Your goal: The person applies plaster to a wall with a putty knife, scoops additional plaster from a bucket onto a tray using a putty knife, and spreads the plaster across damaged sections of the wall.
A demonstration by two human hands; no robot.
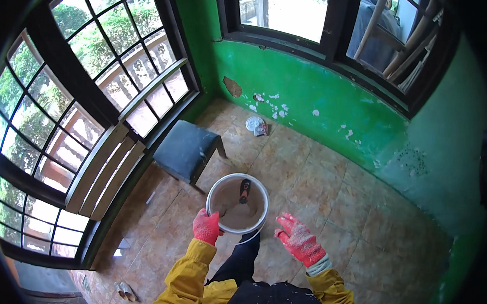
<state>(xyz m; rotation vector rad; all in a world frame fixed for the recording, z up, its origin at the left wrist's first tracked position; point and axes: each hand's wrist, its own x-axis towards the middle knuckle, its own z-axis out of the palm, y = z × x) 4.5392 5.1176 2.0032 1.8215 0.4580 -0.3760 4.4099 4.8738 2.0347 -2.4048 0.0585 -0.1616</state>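
Note:
My left hand [208, 226], in a red glove, is closed on the rim of a round white bucket [208, 202]. Inside the bucket lies a greyish-brown powdery or pasty material [227, 205]. A tool with a black and orange handle [245, 192] leans in it; its lower end is hidden in the material. To the right of the bucket, apart from it, my right hand [300, 241] is held out in a pale-dusted red glove. Its fingers are spread and nothing is in them. The bucket's wire handle [252, 239] hangs down on the near side.
A dark padded stool [185, 147] stands just beyond the bucket on the left. A white lid [253, 123] with a crumpled wrapper lies on the tiled floor [318, 193] by the flaking green wall [301, 84]. Slatted wood [107, 170] leans against the left windows. Sandals [125, 291] lie at lower left.

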